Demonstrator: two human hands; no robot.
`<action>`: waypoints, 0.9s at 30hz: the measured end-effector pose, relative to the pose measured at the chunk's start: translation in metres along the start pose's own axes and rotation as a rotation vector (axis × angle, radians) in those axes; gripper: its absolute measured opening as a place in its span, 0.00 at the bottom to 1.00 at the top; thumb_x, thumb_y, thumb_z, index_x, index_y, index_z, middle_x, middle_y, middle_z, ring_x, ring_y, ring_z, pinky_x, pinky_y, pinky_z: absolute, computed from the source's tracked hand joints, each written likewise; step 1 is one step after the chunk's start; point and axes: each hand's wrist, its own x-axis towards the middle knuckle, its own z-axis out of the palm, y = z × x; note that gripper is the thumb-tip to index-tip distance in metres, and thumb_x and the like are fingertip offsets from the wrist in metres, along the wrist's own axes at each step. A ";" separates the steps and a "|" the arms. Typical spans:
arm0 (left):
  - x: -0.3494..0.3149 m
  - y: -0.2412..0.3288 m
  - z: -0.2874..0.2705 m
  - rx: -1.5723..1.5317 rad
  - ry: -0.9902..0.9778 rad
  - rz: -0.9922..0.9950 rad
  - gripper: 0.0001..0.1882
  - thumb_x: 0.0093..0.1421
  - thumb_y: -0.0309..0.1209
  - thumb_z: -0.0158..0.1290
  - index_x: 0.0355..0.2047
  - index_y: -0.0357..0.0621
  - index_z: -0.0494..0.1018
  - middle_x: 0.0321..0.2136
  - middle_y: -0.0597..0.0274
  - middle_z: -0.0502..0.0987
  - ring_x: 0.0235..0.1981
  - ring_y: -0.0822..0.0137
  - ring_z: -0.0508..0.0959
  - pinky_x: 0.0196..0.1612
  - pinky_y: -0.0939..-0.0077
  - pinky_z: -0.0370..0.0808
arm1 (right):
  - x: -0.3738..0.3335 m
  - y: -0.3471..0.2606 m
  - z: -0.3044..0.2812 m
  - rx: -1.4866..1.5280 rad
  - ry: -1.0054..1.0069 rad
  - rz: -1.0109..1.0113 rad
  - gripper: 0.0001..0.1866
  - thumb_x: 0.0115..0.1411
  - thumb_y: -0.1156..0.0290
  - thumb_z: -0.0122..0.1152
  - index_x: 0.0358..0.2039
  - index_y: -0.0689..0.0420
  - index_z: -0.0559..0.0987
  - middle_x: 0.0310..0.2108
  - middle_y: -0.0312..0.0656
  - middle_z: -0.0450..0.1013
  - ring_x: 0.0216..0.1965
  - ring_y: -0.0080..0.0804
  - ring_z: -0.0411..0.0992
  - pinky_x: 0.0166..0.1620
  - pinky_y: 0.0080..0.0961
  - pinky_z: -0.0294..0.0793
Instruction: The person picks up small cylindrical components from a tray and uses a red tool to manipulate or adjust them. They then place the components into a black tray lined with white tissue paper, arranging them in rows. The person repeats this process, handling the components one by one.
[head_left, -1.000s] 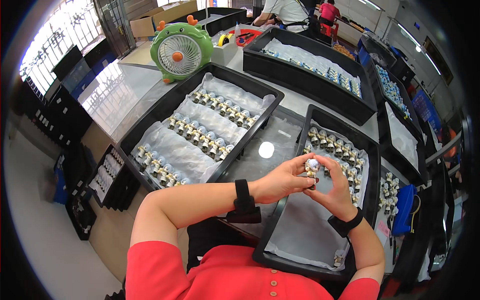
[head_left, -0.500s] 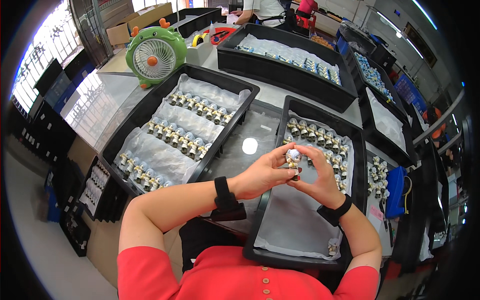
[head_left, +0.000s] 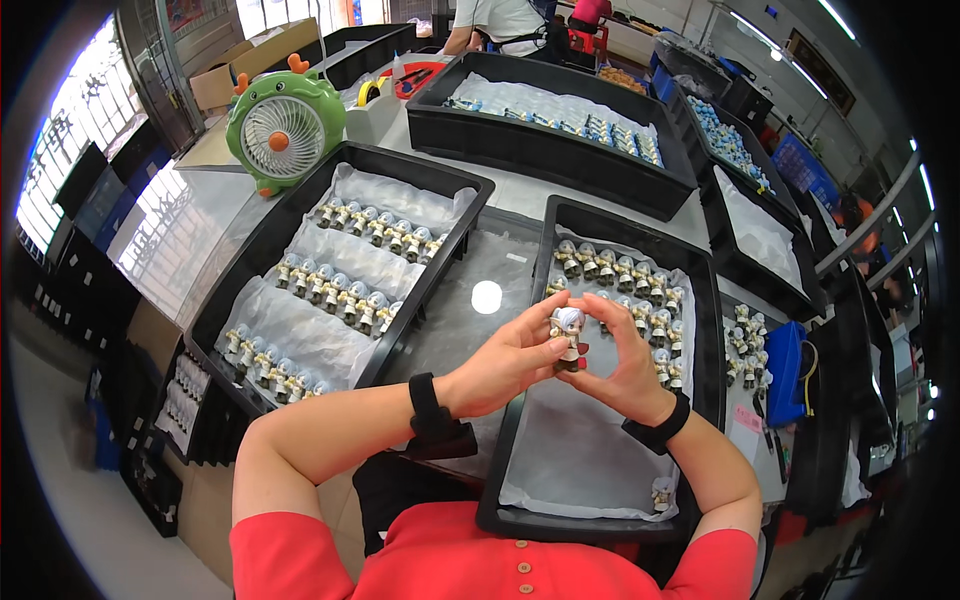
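Observation:
A small figurine [head_left: 568,325] with pale hair, a white and gold outfit and dark lower part stands upright between my hands. My left hand [head_left: 505,362] is closed on it, the thumb across its front. My right hand [head_left: 632,365] curves round its other side, fingertips at the top and thumb at its base. Below them is the right-hand black tray [head_left: 512,440], lined with pale sheet, with rows of like figurines [head_left: 622,272] in its far part. One more figurine [head_left: 662,493] lies in its near right corner.
Another black tray [head_left: 478,205] at the left holds three rows of figurines on pale sheets. A green fan [head_left: 287,135] stands behind it. A larger tray [head_left: 540,150] with blue and white pieces sits farther back. Loose figurines [head_left: 745,345] and a blue pouch [head_left: 787,370] are at the right.
My hands and the figurine have shifted slightly left and down in view, as has much of the scene. The figurine has turned a little, showing more of its front.

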 end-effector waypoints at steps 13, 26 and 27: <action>-0.002 0.004 0.004 -0.082 -0.025 -0.002 0.27 0.66 0.33 0.44 0.63 0.45 0.50 0.52 0.61 0.67 0.52 0.66 0.70 0.55 0.66 0.68 | -0.002 -0.005 -0.005 0.035 -0.005 0.079 0.48 0.39 0.72 0.74 0.60 0.56 0.58 0.51 0.46 0.66 0.52 0.39 0.66 0.55 0.33 0.64; -0.004 0.003 0.003 -0.072 -0.010 0.000 0.23 0.67 0.34 0.43 0.61 0.46 0.54 0.51 0.57 0.68 0.50 0.64 0.73 0.53 0.66 0.69 | -0.004 -0.004 -0.003 0.117 -0.032 0.141 0.48 0.40 0.70 0.74 0.61 0.56 0.57 0.55 0.45 0.64 0.54 0.37 0.65 0.56 0.32 0.63; -0.005 0.003 0.004 -0.069 0.008 0.008 0.22 0.67 0.34 0.43 0.59 0.45 0.56 0.50 0.57 0.69 0.50 0.64 0.73 0.53 0.66 0.70 | -0.004 -0.005 -0.003 0.127 -0.036 0.143 0.48 0.40 0.70 0.74 0.61 0.56 0.57 0.55 0.45 0.64 0.54 0.37 0.65 0.56 0.33 0.63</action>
